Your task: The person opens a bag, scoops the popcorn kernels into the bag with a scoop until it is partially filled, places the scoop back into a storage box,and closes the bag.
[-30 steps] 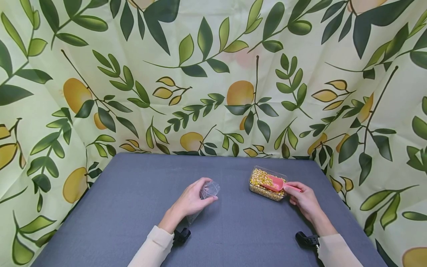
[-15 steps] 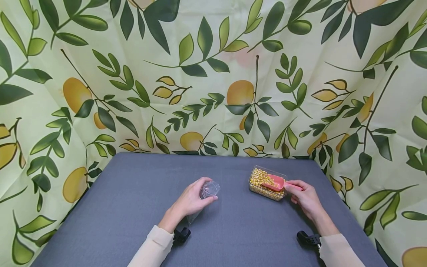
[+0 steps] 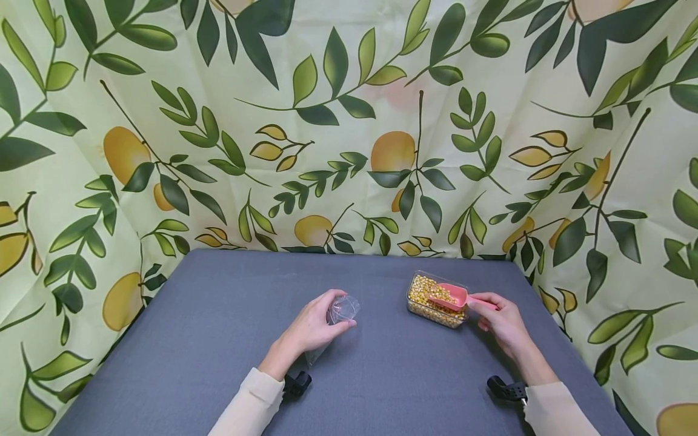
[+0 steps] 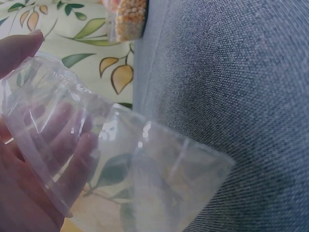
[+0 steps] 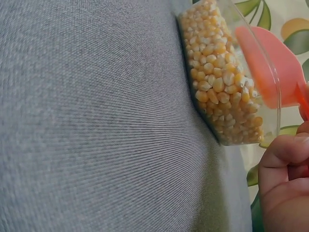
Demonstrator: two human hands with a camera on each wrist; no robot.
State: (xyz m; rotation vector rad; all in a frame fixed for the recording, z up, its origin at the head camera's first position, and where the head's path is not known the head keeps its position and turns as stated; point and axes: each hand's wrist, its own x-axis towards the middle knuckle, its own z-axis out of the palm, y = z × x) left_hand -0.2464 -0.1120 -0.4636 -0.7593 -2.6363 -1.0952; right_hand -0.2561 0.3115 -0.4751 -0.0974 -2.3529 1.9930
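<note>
left hand (image 3: 309,328): curved wide round clear bag (image 3: 345,310), partly hiding it | right hand (image 3: 504,330): pinches pink scoop (image 3: 459,295), handle partly covered | corn tub (image 3: 434,315): right hand's 10 o'clock

There is one left hand (image 3: 312,326) and one right hand (image 3: 504,330), with two sleeves (image 3: 248,402) and two black wrist mounts (image 3: 297,386). One plastic bag (image 3: 343,309), one scoop (image 3: 460,294), one box (image 5: 271,118) and one counter (image 3: 191,339). The corn kernels (image 5: 212,67) run to dozens, too many to count. How many pieces the leafy cloth (image 3: 349,139) comes in cannot be told.
</note>
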